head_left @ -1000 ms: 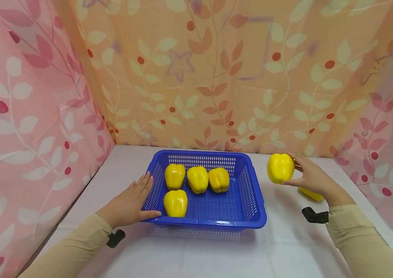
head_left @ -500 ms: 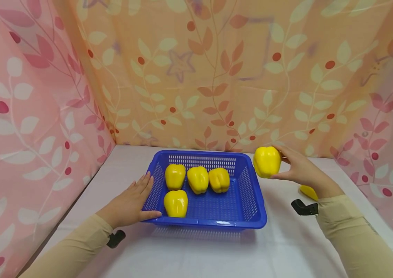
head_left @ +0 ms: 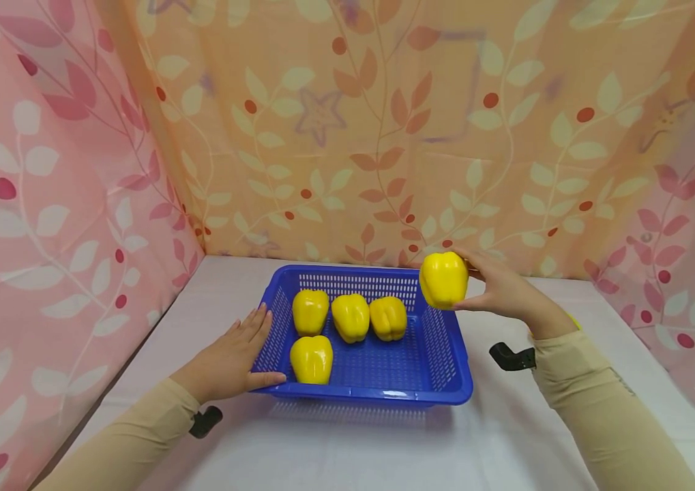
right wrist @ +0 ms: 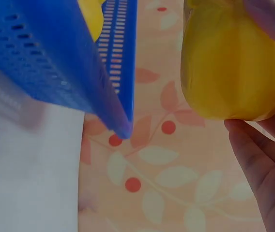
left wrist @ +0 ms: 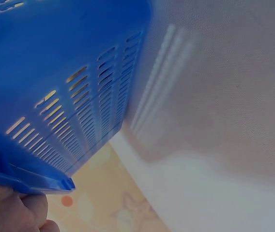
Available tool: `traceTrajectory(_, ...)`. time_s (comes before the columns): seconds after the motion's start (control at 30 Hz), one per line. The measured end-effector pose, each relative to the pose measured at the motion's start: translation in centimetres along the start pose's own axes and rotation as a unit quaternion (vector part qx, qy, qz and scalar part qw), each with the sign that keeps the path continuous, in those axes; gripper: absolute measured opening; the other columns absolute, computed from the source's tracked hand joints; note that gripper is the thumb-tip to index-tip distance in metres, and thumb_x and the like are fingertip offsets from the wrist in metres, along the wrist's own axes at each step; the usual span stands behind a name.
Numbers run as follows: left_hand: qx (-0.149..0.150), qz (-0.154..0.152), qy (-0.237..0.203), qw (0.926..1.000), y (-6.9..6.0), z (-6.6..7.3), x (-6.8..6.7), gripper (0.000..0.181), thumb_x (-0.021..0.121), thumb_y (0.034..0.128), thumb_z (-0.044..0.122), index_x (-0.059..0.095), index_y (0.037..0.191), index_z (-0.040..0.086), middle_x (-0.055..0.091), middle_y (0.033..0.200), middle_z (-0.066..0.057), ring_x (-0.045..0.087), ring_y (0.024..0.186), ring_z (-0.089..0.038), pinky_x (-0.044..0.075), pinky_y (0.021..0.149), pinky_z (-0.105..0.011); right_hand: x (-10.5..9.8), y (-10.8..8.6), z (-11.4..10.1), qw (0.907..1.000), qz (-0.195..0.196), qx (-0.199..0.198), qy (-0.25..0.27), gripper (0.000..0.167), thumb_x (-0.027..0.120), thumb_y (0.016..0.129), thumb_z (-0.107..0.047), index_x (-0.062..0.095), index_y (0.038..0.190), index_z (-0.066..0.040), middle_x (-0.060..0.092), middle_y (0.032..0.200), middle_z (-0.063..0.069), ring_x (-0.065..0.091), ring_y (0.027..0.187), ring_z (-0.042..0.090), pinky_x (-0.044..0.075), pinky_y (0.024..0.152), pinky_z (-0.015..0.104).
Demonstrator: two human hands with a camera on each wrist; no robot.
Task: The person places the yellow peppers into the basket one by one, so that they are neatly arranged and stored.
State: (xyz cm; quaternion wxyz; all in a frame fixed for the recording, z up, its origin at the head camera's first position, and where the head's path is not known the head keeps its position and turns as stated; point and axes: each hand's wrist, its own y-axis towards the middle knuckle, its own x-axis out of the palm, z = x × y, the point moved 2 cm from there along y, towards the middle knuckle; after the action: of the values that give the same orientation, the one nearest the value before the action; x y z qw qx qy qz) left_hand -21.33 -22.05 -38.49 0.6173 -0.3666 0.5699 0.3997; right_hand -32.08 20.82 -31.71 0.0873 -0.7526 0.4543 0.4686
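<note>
A yellow bell pepper is held up by my right hand, over the back right corner of a blue plastic basket. The right wrist view shows thumb and fingertips around the pepper, apart from the basket's rim. Several more yellow bell peppers lie in the basket: a row at the back, including a middle one, and one at the front left. My left hand rests on the basket's left rim with straight fingers. From the left wrist, the slotted basket wall fills much of the view.
A yellow thing is mostly hidden behind my right wrist. The basket stands on a white-covered table. Patterned cloth hangs behind the table and along both sides.
My right hand has moved left and slightly up with the bell pepper, from the table's right side to over the basket's right edge. The left hand and basket have stayed put.
</note>
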Motion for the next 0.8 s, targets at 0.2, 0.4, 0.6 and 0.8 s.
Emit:
traceTrajectory(0.2,0.0,0.0,0.004,1.0,0.0,-0.1,0.1,0.106,0.041,0.0769,0.075,0.012,0.145,-0.001,0.004,0.152,-0.018,0.007,0.139,-0.033,0.014,0.109,-0.051,0.9,0.9,-1.5,0.9996,-0.016,-0.021,0.005,0.093,0.082,0.066,-0.029,0.031,0.141,-0.009,0.043,0.134,0.009,0.043,0.121,0.028,0.037,0.099,0.049)
traceTrajectory(0.4,0.003,0.003,0.004,1.0,0.1,-0.1,0.0,0.106,0.041,0.077,0.075,0.013,0.145,-0.002,0.004,0.152,-0.019,0.007,0.139,-0.033,0.015,0.109,-0.051,1.8,1.7,-2.7,0.9977,-0.037,-0.053,0.02,0.089,0.083,0.065,-0.031,0.035,0.139,-0.016,0.047,0.129,0.002,0.047,0.115,0.022,0.039,0.097,0.048)
traceTrajectory(0.6,0.004,0.003,0.005,1.0,0.1,-0.1,0.0,0.105,0.042,0.0774,0.074,0.013,0.144,-0.002,0.005,0.152,-0.019,0.007,0.139,-0.033,0.015,0.109,-0.051,2.8,2.0,-3.2,0.9973,-0.054,-0.039,0.031,0.092,0.082,0.066,-0.033,0.032,0.141,-0.017,0.045,0.13,0.003,0.047,0.115,0.021,0.039,0.098,0.046)
traceTrajectory(0.8,0.002,0.005,0.012,0.9999,0.1,-0.1,0.1,0.109,0.034,0.0743,0.08,0.014,0.144,-0.002,0.005,0.152,-0.019,0.009,0.139,-0.034,0.016,0.109,-0.052,3.8,2.4,-4.0,0.9963,-0.056,-0.059,0.028,0.096,0.082,0.065,-0.034,0.03,0.143,-0.013,0.04,0.137,0.004,0.046,0.118,0.018,0.04,0.099,0.039)
